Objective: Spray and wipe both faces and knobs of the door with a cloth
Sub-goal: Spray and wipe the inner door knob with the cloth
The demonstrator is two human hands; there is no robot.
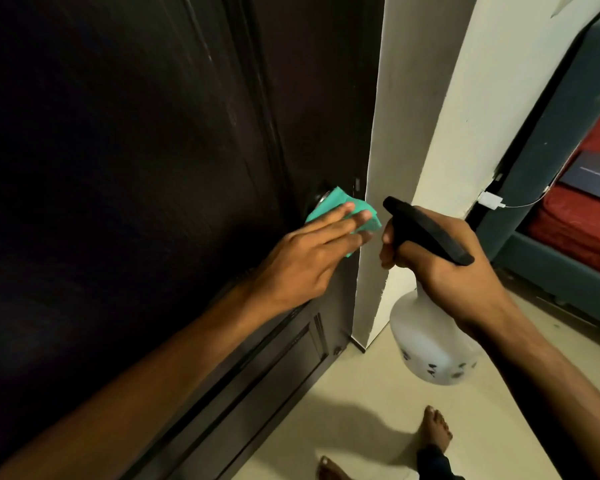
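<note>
A dark brown door fills the left of the head view. Its metal knob shows only as a sliver near the door's right edge. A green cloth lies over the knob, and my left hand presses it there with straight fingers. To the right, my right hand grips the black trigger head of a white spray bottle. The nozzle points left toward the cloth. The bottle's round body hangs below the hand.
A cream wall edge stands right beside the door. A bed with a dark frame and red cover sits at the far right, with a white charger and cable by it. My bare feet stand on the pale tiled floor.
</note>
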